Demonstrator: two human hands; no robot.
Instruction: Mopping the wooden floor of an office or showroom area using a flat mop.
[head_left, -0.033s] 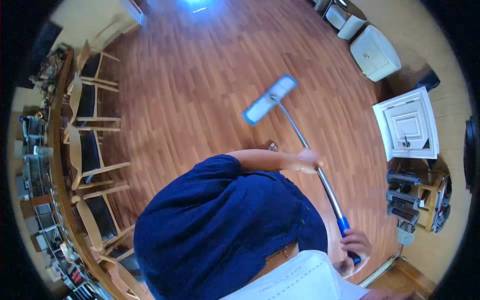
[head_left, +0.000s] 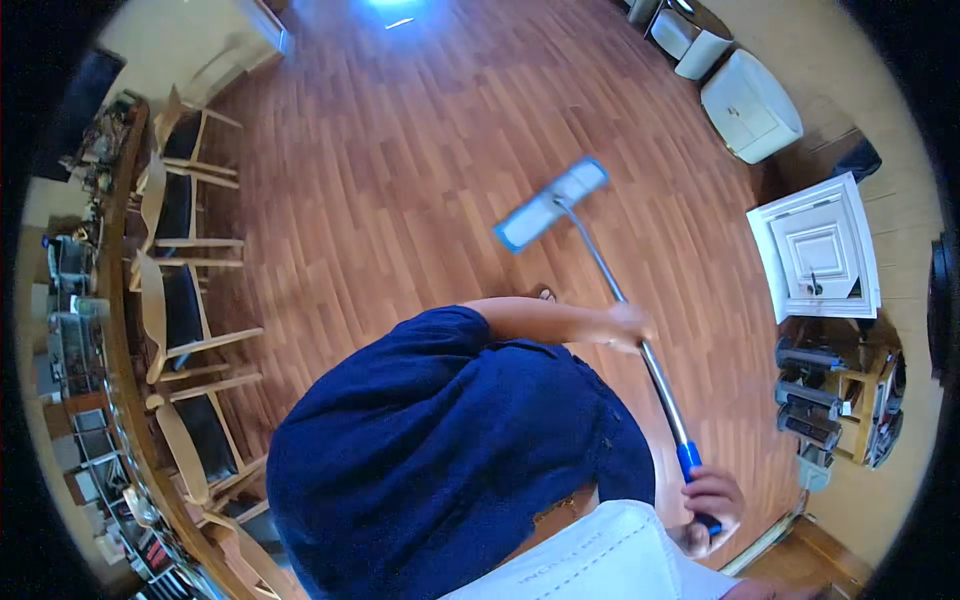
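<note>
A flat mop point(head_left: 552, 205) with a pale pad and blue edges lies on the wood floor in front of me, its long metal pole slanting back toward my right. Partway down the pole, my left hand point(head_left: 628, 326) is wrapped round the shaft, slightly blurred. My right hand point(head_left: 713, 508) grips the blue handle point(head_left: 689, 458) near its end, low on the right. A foot in a sandal point(head_left: 547, 295) shows just beyond my left forearm.
Wooden chairs with dark seats point(head_left: 185, 305) line a long counter point(head_left: 110, 370) crowded with small items on the left. Along the right stand a white rounded cabinet point(head_left: 755, 108), a white panelled cabinet point(head_left: 818, 250) and a rack of dark rolled items point(head_left: 808, 392).
The mop head has shifted slightly right and toward me. My left hand has moved a little to the right with the pole; my right hand is nearly where it was.
</note>
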